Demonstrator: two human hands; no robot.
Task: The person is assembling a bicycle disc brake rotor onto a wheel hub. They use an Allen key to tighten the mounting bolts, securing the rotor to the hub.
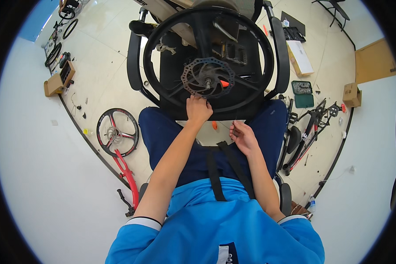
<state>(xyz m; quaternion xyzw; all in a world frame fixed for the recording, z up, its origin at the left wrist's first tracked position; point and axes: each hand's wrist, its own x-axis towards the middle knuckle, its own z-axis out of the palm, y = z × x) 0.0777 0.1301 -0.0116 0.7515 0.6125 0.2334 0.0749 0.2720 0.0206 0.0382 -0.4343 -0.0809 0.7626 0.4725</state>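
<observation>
A black bicycle wheel (267,57) with broad spokes lies on the seat of a black office chair in front of me. At its hub sits a metal brake disc (220,70) with a holed rim; an axle end sticks up in the middle. My left hand (199,110) is at the near edge of the disc, its fingers curled; what they grip is hidden. Apart from the wheel, above my lap, my right hand (244,138) is closed in a pinch around something thin and small, too fine to name. A bicycle pedal (234,53) shows between the spokes.
Chair armrests (282,53) flank the wheel. On the floor at left lie a red-and-black wheel (102,140) and a red frame (128,175). At right are a dark bicycle frame (310,132), an open green case (303,101), a white box (300,57) and a cardboard box (351,95).
</observation>
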